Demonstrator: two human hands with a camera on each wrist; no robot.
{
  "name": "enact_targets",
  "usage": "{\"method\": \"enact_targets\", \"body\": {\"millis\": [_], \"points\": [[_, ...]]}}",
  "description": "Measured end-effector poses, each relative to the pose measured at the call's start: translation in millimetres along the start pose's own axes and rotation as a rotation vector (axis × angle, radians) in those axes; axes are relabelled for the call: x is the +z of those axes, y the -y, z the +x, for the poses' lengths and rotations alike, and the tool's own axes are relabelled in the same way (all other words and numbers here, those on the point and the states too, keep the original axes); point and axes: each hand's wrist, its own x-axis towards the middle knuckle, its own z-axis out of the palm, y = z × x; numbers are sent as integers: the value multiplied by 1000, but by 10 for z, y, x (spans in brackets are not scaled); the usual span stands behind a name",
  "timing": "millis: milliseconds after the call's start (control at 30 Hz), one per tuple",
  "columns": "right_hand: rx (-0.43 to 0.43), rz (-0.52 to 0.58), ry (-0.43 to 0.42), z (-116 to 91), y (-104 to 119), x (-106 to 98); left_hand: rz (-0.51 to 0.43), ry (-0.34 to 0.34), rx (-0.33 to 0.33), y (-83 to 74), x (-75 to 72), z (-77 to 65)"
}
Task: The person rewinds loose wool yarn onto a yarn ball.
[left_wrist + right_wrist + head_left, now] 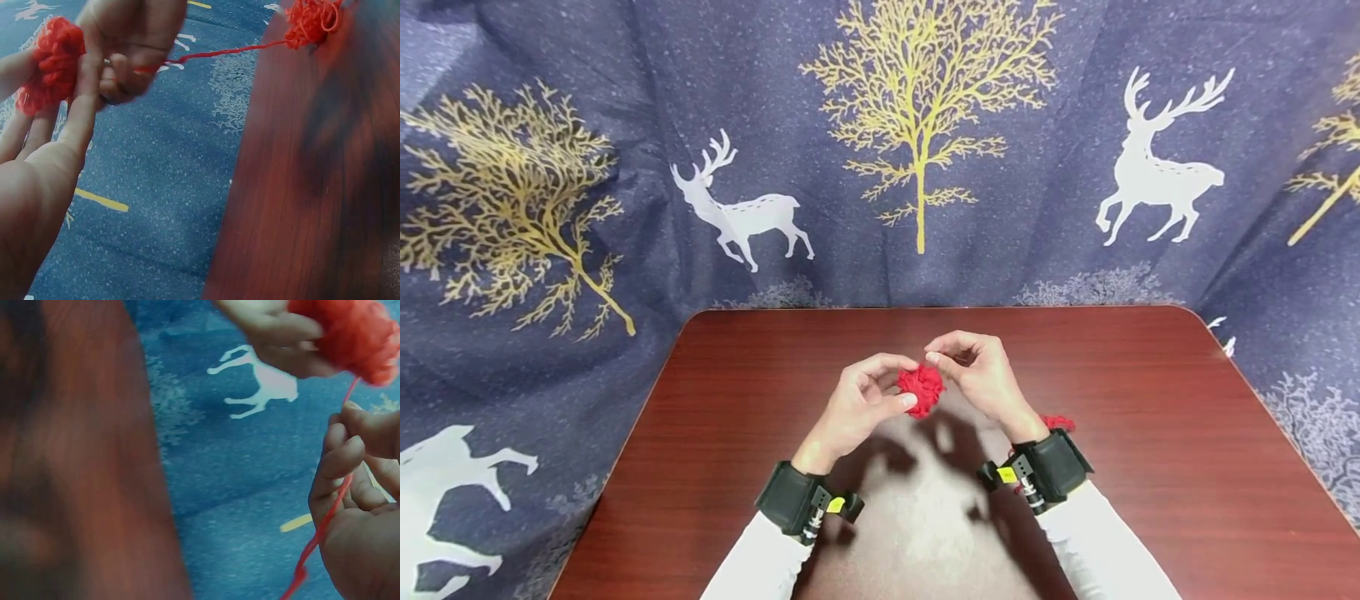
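Note:
Between the thumb and fingers of my left hand (868,392) is a small ball of red yarn (922,388), held above the table. My right hand (981,371) is just to the right of the ball, thumb and index finger pinching a strand of red yarn (345,481). In the right wrist view the strand runs from the ball through those fingers and down past the palm. The left wrist view shows it stretching from my right hand to a loose heap of red yarn (312,24) on the table. My right forearm partly hides that heap in the head view.
The reddish-brown wooden table (722,450) has a pale patch near its front middle. Behind it hangs a dark blue cloth (880,267) printed with white deer and yellow trees. Each wrist wears a black band (792,498) with a small camera.

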Motion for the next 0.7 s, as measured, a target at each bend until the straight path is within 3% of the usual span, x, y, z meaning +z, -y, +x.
{"method": "enact_targets", "body": {"millis": [267,567,700], "points": [[46,32,58,-90,-214,103,-14,-113,27,-23,17,25],[-26,-132,88,-184,-198,216,-16,-234,-2,-29,33,50],[-26,-188,70,-206,-183,233,-35,-241,-6,-34,40,51]]}}
